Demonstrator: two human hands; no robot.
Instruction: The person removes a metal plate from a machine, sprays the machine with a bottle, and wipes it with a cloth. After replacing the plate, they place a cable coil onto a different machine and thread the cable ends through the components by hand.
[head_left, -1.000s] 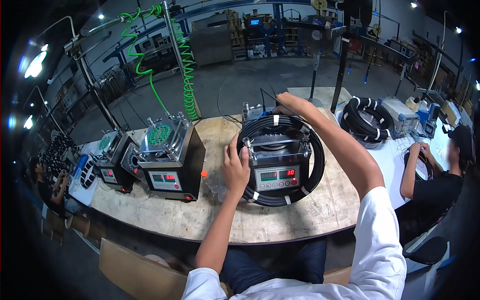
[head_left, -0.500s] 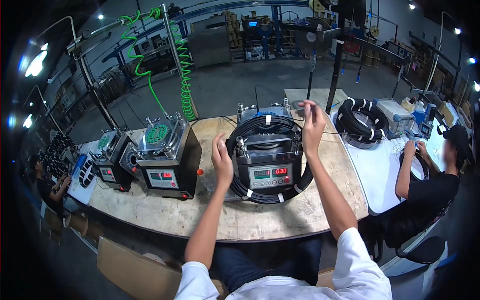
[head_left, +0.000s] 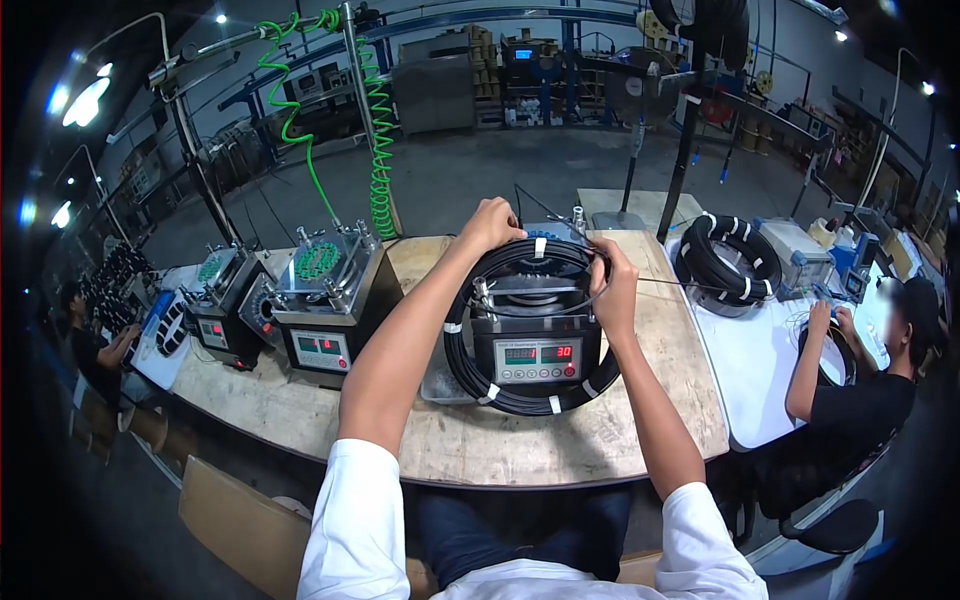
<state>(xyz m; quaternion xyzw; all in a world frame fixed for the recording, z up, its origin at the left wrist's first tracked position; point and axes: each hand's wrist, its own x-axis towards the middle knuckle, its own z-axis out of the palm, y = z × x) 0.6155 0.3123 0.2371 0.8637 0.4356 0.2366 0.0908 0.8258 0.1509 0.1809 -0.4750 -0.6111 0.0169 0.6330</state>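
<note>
A coil of black cable (head_left: 462,365), bound with white ties, stands upright around the front of a polishing machine (head_left: 540,330) with a lit red display. My left hand (head_left: 490,226) reaches over the coil's top to the machine's upper plate, fingers pinched together at the blue-ringed fixture (head_left: 541,236); what they grip is too small to make out. At the coil's upper right, my right hand (head_left: 616,280) is closed with a thin black cable between its fingers. That loose cable curves down across the machine's front.
Two similar machines with green-ringed tops, one of them nearer (head_left: 318,300), stand left on the wooden bench (head_left: 640,430). Another black coil (head_left: 712,225) sits on the white table at right. A co-worker (head_left: 860,350) sits there; another person is far left. Green coiled hoses (head_left: 381,150) hang behind.
My left hand has moved up and right to the machine's top, its fingers closing. My right hand has come down and closed on the cable. The view has shifted slightly.
</note>
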